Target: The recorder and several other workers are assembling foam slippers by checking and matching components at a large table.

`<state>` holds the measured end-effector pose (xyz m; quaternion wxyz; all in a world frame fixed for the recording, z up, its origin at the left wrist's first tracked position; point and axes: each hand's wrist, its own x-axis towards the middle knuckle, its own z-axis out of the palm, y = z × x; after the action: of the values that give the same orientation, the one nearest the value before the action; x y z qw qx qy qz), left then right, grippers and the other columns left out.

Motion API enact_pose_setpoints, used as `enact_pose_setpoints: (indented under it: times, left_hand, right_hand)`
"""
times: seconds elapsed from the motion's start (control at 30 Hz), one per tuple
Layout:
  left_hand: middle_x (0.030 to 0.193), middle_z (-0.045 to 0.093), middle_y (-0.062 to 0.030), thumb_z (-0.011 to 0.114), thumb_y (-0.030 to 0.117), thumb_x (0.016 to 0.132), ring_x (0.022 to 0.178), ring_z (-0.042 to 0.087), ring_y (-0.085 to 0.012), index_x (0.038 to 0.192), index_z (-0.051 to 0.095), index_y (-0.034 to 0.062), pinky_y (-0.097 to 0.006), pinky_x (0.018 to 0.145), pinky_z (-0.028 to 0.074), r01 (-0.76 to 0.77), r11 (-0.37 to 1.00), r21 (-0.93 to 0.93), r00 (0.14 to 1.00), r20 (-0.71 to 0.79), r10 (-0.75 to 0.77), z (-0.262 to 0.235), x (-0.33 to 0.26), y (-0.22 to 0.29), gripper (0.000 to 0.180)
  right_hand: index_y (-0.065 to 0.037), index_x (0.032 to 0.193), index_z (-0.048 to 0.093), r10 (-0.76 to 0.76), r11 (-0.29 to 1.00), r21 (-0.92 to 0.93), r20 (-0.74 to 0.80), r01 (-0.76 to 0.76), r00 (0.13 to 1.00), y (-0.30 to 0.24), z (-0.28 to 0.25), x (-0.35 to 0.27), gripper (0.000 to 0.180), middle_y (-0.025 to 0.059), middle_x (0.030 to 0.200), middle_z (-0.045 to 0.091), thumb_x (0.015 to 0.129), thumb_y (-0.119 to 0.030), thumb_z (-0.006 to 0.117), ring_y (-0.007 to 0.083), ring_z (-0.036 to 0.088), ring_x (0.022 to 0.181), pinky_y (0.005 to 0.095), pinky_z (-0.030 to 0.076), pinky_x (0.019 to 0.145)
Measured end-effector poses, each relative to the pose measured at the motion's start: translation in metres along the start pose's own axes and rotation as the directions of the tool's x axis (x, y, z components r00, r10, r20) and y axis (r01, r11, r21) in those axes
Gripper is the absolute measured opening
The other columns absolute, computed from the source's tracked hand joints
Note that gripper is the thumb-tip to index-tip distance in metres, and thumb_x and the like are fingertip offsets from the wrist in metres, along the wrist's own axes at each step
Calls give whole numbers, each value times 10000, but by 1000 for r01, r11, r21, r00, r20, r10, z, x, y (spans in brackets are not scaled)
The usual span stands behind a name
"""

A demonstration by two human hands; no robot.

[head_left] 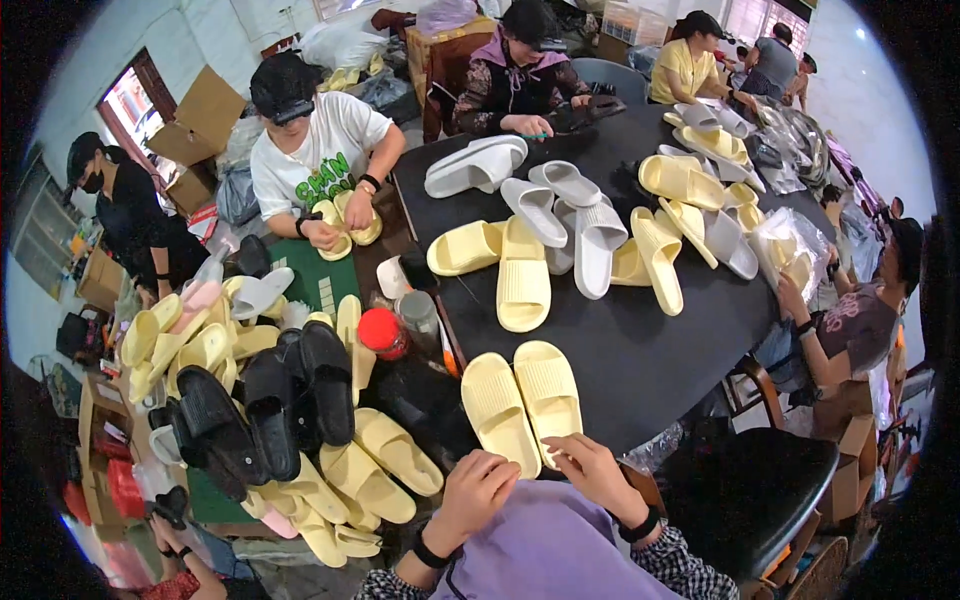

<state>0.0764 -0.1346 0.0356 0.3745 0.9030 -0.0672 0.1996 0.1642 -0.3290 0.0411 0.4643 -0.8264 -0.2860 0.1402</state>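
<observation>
Pair of yellow slides [520,400] side by side, soles up, at the near edge of the black tabletop [640,350].

Likely light, soft foam, bendy and ribbed, not slippery or fragile; best gripped at the heel end or across the strap. Left hand [478,492] loosely curled, fingers together, resting at the left slide's heel, clamped on nothing. Right hand [590,470] partly open, fingertips touching the right slide's heel edge, not closed around it. More yellow and grey slides [560,230] piled farther across.

Both forearms rising from the lower edge, black wristbands on each, left hand [478,492] loosely curled, right hand [592,470] fingers bent, knuckles up
</observation>
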Motion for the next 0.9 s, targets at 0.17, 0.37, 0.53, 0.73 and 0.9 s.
enact_pose_setpoints:
  times: [0.17,0.37,0.53,0.73,0.9]
  left_hand:
    - [881,621,-64,675,82,780,811,601,-252,905,641,62,-355,699,492,5,999,-47,997,79,-1,-1,-8,-7,131]
    - [906,631,-68,659,93,814,847,609,-261,907,640,46,-349,743,502,78,992,-101,983,175,-60,1,-22,-20,106]
    - [909,635,-79,673,63,811,830,614,-258,889,642,34,-345,738,512,74,971,-228,950,313,1,16,-27,-18,88]
    - [902,623,-91,645,101,839,858,606,-270,882,619,31,-350,758,511,57,952,-301,904,419,78,27,-30,-19,86]
    - [898,613,-97,634,104,835,876,599,-276,868,607,10,-361,779,503,1,977,-215,897,432,94,37,-29,-29,103]
  right_hand:
    - [-12,971,653,-78,992,-108,-57,71,995,3,-10,-4,147,139,897,659,828,-40,634,310,649,783,359,529,671]
    - [-34,934,682,-115,985,-126,16,116,993,15,-24,-23,129,111,894,671,808,-45,657,283,656,794,350,539,703]
    - [-37,913,690,-78,994,-66,117,86,990,31,-21,-36,109,109,876,676,816,-75,658,278,658,797,359,534,718]
    - [-32,899,689,11,998,-62,239,4,971,50,-19,-50,115,121,872,681,840,-116,638,282,660,803,358,529,715]
    - [-22,898,681,59,998,-46,261,-49,964,69,-11,-54,125,130,869,681,850,-124,626,291,661,807,361,528,716]
